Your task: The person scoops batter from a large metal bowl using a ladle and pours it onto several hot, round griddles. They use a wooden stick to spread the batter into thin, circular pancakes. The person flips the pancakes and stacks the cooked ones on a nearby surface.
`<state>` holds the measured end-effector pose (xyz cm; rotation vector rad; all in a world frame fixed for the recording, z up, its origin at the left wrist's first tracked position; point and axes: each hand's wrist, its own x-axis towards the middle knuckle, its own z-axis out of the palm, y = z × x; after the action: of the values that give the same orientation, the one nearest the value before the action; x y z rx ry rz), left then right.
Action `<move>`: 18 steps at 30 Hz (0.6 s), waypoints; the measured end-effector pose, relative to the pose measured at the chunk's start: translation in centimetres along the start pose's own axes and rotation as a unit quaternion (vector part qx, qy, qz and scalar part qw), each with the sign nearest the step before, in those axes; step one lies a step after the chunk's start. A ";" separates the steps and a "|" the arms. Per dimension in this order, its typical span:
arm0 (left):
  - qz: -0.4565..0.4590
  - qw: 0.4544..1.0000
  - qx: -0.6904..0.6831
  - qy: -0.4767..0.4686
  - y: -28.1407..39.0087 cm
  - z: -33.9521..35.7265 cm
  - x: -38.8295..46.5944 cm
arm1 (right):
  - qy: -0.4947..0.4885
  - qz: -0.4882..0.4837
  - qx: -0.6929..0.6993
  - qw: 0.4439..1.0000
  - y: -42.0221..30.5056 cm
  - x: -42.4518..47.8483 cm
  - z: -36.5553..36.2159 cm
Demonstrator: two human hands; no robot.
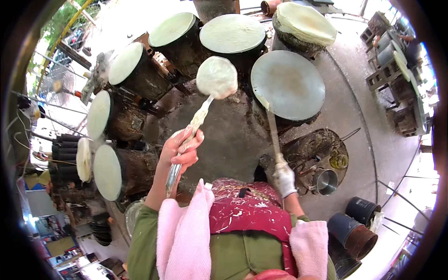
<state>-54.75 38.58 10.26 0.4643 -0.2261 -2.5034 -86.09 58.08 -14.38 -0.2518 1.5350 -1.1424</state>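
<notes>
In the head view, my left hand (185, 148) grips the batter-smeared handle of a ladle (216, 77). Pale dough or batter coats the ladle's round end, which is raised ahead of me. My right hand (285, 177), in a white work glove, holds a long thin scraper (273, 129). Its far tip meets the near-left rim of a round metal griddle (297, 94), where a strip of pale batter clings. The griddle's surface is grey with a brownish middle. To its left, a second griddle is covered by a thin pale sheet (232, 33).
More drum stoves with pale-coated griddles (107, 172) curve round to my left. A stack of thin flat sheets (308, 24) tops a stand at the back right. Beside my right hand, a low round stand (304, 150) holds a metal pot (326, 182) and a jar of yellow liquid (338, 161).
</notes>
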 end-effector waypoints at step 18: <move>-0.028 0.911 0.408 0.054 -3.9 14.2 26.0 | -0.018 0.027 -0.024 0.999 -7.1 7.3 -10.1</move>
<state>-82.14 27.76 15.21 0.9351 -1.2489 -2.3240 -99.99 54.62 -14.84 -0.2612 1.5292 -1.0545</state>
